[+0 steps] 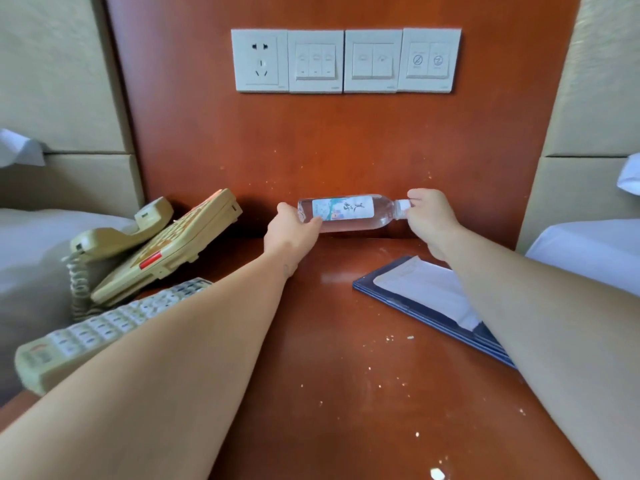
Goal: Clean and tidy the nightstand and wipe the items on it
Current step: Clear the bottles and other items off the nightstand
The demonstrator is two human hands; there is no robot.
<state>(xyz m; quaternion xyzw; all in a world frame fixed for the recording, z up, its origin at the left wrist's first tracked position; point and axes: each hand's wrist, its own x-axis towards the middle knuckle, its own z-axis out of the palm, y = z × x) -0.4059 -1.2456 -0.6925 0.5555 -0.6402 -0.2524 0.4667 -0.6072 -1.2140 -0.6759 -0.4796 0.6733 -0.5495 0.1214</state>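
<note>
Hidden under the right forearm: the near end of a blue folder (433, 299) with a white sheet on it. Partly covered by the left forearm: a remote (104, 330) near the left edge, just in front of a phone (166, 247). Label print too blurred to read. Held level near the nightstand's (346, 375) back edge, close to the wooden wall panel (329, 150): a water bottle (346, 212), gripped at its base by the left hand (289, 226) and pinched at the cap by the right hand (427, 216). Open wood mid-top, with crumbs (410, 337) scattered toward the front.
</note>
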